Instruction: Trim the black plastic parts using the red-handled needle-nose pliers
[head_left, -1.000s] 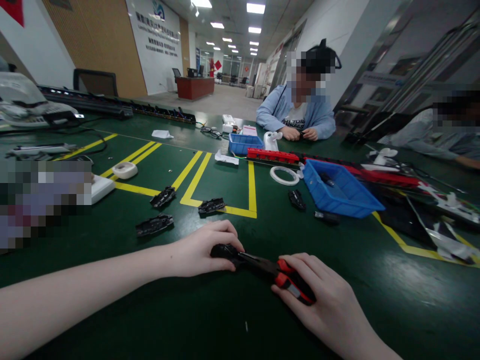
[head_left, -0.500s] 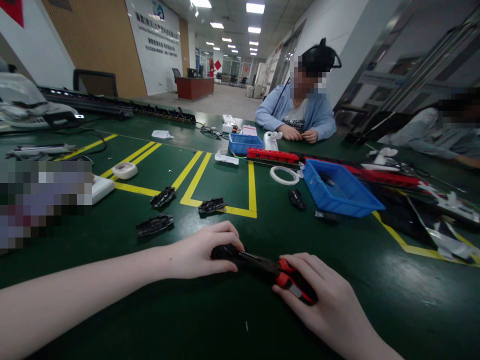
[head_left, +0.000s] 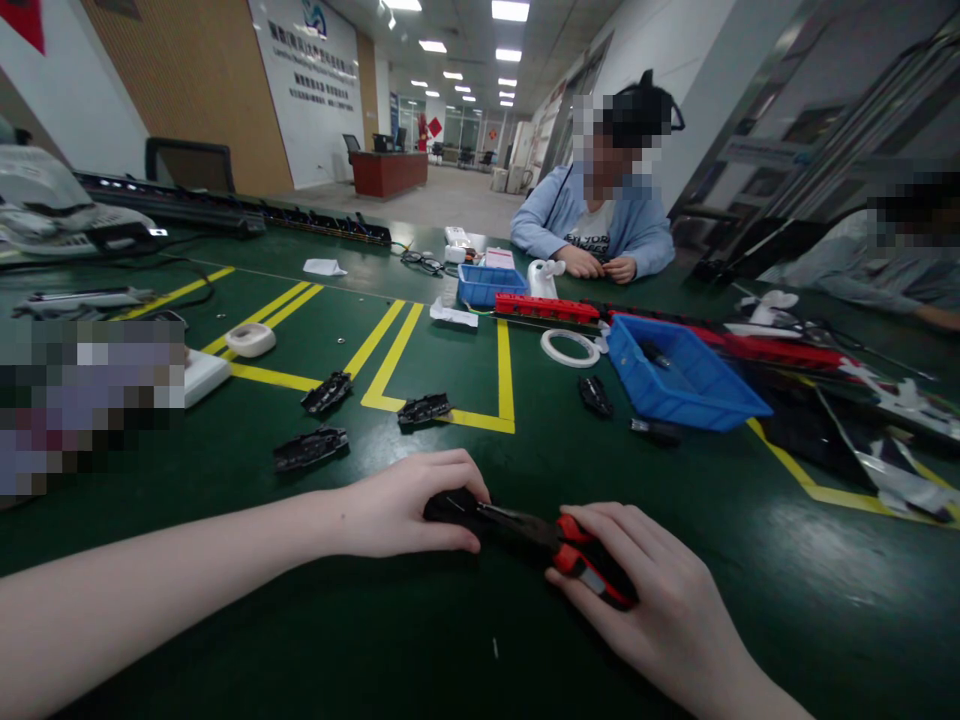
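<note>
black plastic part [head_left: 448, 507] | lay on green table [head_left: 465, 640], well short of blue bin [head_left: 679, 378] | left hand [head_left: 397, 505] fingers closed on it | right hand [head_left: 637, 590] gripped red-handled pliers [head_left: 559, 548], tip at part | step judged: working the part; next calls for steady hold

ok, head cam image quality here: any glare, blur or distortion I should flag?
Head view: strong wide-angle bend, the beams at right lean and curve; ceiling lights blow out and leave soft sheen on the green table; left hand, right hand and the red-handled tool are fairly sharp; faces and a patch at left are pixelated; far hall is soft.
</note>
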